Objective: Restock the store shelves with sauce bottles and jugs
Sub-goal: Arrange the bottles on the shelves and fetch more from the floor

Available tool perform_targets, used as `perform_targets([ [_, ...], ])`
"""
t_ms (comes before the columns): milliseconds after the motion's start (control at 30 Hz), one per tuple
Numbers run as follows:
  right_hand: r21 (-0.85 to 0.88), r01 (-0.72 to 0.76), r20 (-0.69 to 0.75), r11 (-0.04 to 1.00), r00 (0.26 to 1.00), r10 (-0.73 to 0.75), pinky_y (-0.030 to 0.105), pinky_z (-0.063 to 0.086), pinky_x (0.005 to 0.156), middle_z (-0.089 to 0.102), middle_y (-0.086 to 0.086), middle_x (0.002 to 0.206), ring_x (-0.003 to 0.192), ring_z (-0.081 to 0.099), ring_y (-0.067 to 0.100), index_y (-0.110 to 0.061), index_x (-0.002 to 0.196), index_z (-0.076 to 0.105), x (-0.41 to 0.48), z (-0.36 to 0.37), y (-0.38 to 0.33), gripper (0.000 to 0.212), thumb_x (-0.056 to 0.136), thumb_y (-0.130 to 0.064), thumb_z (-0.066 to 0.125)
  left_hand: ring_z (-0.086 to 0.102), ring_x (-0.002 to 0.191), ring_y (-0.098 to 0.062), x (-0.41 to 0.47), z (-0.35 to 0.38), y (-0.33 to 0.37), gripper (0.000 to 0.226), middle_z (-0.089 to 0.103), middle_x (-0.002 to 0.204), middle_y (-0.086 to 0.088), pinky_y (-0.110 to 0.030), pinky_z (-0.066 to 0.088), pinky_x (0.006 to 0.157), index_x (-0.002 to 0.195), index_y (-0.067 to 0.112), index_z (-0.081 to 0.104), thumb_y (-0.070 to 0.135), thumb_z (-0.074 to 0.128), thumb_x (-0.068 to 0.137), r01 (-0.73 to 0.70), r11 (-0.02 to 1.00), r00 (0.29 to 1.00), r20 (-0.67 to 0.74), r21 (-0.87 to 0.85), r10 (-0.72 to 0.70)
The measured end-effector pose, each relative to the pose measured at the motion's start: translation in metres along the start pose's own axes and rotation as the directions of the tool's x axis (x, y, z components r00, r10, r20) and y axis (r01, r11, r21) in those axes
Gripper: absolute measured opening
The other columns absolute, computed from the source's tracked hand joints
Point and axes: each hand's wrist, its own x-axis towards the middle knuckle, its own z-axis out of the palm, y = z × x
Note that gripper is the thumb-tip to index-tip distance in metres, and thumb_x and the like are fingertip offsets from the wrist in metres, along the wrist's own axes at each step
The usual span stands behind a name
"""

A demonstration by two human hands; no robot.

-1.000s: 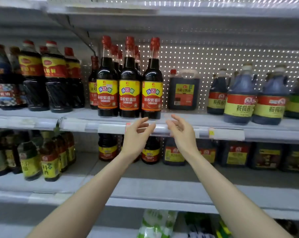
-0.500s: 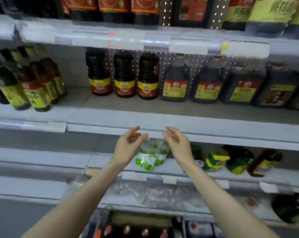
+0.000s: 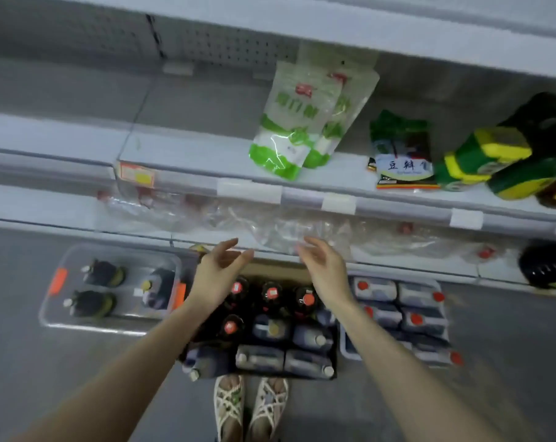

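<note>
- Sauce bottles (image 3: 271, 295) and jugs (image 3: 260, 357) stand in a dark crate (image 3: 336, 352) on the floor (image 3: 31, 362).
- Both hands hover above them, left hand (image 3: 217, 272) and right hand (image 3: 324, 269) empty, fingers loosely spread.
- Likely step: picking up stock; next, grip one bottle's neck.

We have a single view, worn at head height and tipped steeply down, slightly rolled. Our feet (image 3: 229, 406) sit at the near edge, the black crate (image 3: 335, 355) just beyond, and the lower shelf (image 3: 181, 154) crosses the far half, close by.
</note>
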Motion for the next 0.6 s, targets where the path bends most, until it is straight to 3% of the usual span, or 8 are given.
perform_targets([
  [100,0.007,-0.094,-0.042,0.996,0.995,0.095,0.024,0.048,0.076,0.068,-0.003,0.093,0.086,0.063,0.009,-0.011,0.118,0.064,0.008,0.015,0.061,0.032,0.091,-0.027,0.064,0.063,0.073,0.007,0.014,0.010,-0.062,0.035,0.068,0.087,0.008,-0.011,0.051,0.075,0.116,0.015,0.060,0.027,0.071,0.085,0.089,0.996,0.996,0.001,-0.005,-0.089],
  [167,0.000,-0.172,-0.057,0.985,0.984,0.171,0.027,0.049,0.076,0.068,0.000,0.092,0.085,0.063,0.012,-0.011,0.118,0.064,0.013,0.022,0.102,0.033,0.090,-0.030,0.064,0.067,0.085,-0.005,0.024,0.019,-0.103,0.033,0.072,0.090,0.004,-0.032,0.053,0.092,0.106,0.025,0.065,0.042,0.075,0.079,0.150,0.989,0.989,0.013,0.014,-0.151],
  [200,-0.013,-0.200,-0.065,0.980,0.978,0.199,0.029,0.050,0.077,0.068,0.001,0.092,0.086,0.063,0.013,-0.011,0.117,0.064,0.015,0.025,0.121,0.033,0.090,-0.030,0.065,0.068,0.090,-0.011,0.028,0.025,-0.121,0.031,0.073,0.092,0.003,-0.037,0.052,0.093,0.102,0.031,0.066,0.046,0.075,0.077,0.182,0.983,0.983,0.016,0.020,-0.182],
  [333,-0.001,-0.299,-0.132,0.954,0.946,0.296,0.037,0.052,0.083,0.066,0.000,0.090,0.087,0.063,0.015,-0.009,0.116,0.064,0.024,0.036,0.192,0.031,0.090,-0.026,0.066,0.065,0.088,-0.014,0.044,0.051,-0.182,0.041,0.070,0.092,0.002,-0.025,0.050,0.079,0.119,0.016,0.062,0.036,0.070,0.085,0.262,0.964,0.964,0.034,0.049,-0.264],
  [467,-0.003,-0.366,-0.153,0.931,0.920,0.361,0.029,0.049,0.080,0.066,0.003,0.095,0.091,0.064,0.018,-0.005,0.121,0.061,0.031,0.040,0.252,0.038,0.091,-0.028,0.065,0.065,0.100,-0.022,0.058,0.077,-0.238,0.049,0.068,0.096,0.000,-0.034,0.049,0.087,0.127,0.015,0.058,0.038,0.069,0.085,0.326,0.942,0.942,0.057,0.081,-0.331],
  [600,0.012,-0.437,-0.161,0.899,0.887,0.433,0.021,0.044,0.077,0.063,0.004,0.104,0.098,0.060,0.017,-0.005,0.128,0.053,0.039,0.043,0.299,0.046,0.092,-0.031,0.062,0.062,0.100,-0.017,0.066,0.101,-0.275,0.048,0.065,0.097,0.003,-0.030,0.049,0.088,0.130,0.014,0.055,0.034,0.066,0.088,0.348,0.932,0.930,0.086,0.099,-0.356],
])
